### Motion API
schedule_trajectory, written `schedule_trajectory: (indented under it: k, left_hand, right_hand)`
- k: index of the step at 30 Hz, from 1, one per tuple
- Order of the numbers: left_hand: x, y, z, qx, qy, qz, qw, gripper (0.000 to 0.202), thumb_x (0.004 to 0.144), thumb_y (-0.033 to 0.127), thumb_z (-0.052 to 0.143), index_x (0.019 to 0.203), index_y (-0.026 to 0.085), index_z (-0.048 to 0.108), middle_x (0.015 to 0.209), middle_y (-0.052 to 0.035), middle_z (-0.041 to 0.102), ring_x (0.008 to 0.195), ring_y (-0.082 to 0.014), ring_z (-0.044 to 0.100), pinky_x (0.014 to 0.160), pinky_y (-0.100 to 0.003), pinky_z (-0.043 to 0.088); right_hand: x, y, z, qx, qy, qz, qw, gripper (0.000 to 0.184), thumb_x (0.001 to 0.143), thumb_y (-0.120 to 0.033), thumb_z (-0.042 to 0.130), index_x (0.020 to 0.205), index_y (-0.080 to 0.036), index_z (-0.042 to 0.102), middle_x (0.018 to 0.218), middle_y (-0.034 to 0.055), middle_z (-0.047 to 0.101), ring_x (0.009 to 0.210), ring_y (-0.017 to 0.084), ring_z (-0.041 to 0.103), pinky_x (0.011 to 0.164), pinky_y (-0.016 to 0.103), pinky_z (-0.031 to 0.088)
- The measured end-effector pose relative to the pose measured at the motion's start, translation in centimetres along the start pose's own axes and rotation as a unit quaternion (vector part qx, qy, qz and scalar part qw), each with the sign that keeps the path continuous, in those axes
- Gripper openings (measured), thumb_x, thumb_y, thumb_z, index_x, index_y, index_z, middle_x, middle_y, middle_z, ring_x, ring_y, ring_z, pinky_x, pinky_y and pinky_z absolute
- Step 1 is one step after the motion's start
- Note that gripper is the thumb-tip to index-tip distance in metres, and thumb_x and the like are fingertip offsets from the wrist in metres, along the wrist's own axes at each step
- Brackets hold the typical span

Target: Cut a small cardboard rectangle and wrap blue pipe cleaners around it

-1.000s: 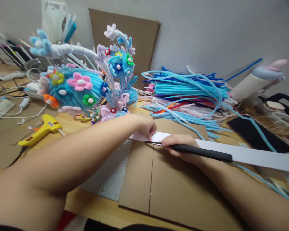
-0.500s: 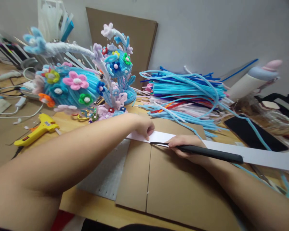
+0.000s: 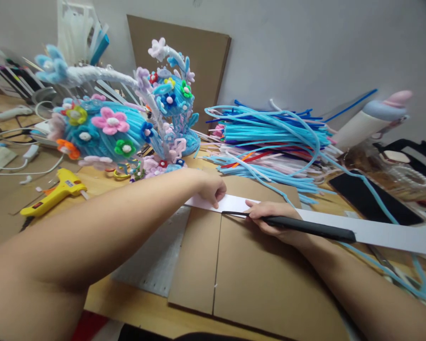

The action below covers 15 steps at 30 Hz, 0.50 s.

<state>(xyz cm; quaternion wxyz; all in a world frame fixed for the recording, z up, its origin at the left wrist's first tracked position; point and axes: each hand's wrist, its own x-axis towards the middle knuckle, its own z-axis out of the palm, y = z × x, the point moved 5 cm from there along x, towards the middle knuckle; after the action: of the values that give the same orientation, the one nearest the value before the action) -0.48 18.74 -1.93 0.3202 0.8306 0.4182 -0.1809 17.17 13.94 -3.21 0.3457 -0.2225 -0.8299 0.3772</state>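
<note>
My left hand point(image 3: 213, 189) is closed, fingers curled and thumb tip pressed down on a long white strip point(image 3: 341, 221). The strip crosses the brown cardboard point(image 3: 270, 274) and runs off to the right. In my right hand point(image 3: 275, 215) is a slim black-handled knife point(image 3: 305, 226), its narrow end pointing left and touching the strip's near edge. That tip meets the top of a dark straight line in the cardboard, which runs down to the near edge. A grey-white mat point(image 3: 151, 260) lies partly beneath the cardboard's left side.
Blue fuzzy-stem flower decorations point(image 3: 110, 121) stand at the back left, with a yellow glue gun point(image 3: 55, 192) in front. Bundled fuzzy stems point(image 3: 270, 130) lie behind my hands. A phone point(image 3: 374, 196) and a white bottle point(image 3: 369, 121) are on the right. Cardboard point(image 3: 184, 57) leans on the wall.
Both hands keep nearly the same places on the strip and knife. The right thumb has lifted slightly, and the view has shifted a little.
</note>
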Motion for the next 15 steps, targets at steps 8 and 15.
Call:
schedule_trajectory:
  k: [8,15]
  left_hand:
    - [-0.6,-0.7,0.5,-0.040,0.044,-0.004,0.998,0.016,0.061,0.031,0.069,0.069,0.020,0.060,0.065,0.0046,0.058,0.061,-0.0117,0.048,0.054,-0.023,0.030]
    - [-4.0,-0.6,0.5,-0.101,0.220,-0.038,0.970,0.011,0.070,0.027,0.055,0.072,0.020,0.063,0.070,-0.0006,0.063,0.062,-0.0153,0.051,0.058,-0.025,0.033]
  right_hand:
    - [-0.7,-0.1,-0.6,0.028,0.009,0.147,0.989,0.021,0.076,-0.027,0.068,0.096,-0.023,0.067,0.101,0.0066,0.069,0.099,0.023,0.063,0.090,0.036,0.049]
    - [-1.0,-3.0,-0.8,0.384,0.191,0.246,0.869,0.042,0.085,-0.057,0.044,0.102,-0.022,0.059,0.078,0.0041,0.064,0.069,0.017,0.063,0.061,0.030,0.051]
